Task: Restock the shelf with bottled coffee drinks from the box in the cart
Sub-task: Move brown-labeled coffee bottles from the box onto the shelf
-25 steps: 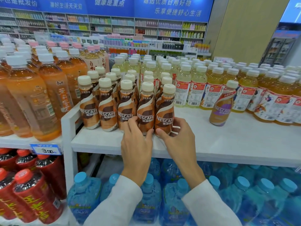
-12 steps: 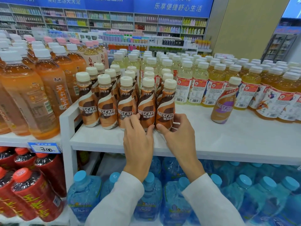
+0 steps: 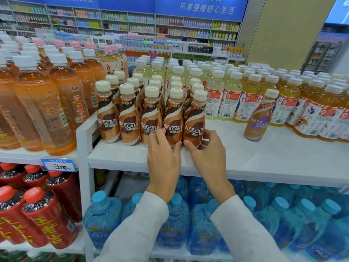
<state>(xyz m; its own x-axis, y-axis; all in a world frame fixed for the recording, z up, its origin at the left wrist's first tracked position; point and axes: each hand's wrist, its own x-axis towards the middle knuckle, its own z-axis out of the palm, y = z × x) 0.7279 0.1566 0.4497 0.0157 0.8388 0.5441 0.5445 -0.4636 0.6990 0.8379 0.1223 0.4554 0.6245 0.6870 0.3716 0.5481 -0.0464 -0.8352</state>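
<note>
Item: coffee bottles, front row of shelf point(image 3: 245, 157). My left hand point(image 3: 163, 156) pinches the fourth bottle point(image 3: 172, 118) low; my right hand point(image 3: 205, 150) wraps the end bottle point(image 3: 194, 120). I judge them rigid, full, fairly heavy and slick-sleeved, best held at the waist.

Glossy plastic coffee bottles point(image 3: 193, 120); smooth matt white shelf point(image 3: 264, 157)

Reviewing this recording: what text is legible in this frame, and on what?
"NESCAFE": brown-and-cream coffee bottles, front row.
"NESCAFE": lone purple-labelled bottle.
"3.00": blue shelf price tag.
"乐享便捷舒心生活": blue overhead banner.
"王老吉": red bottles, lower left.
Back labels of yellow drink bottles: too small to read.
</note>
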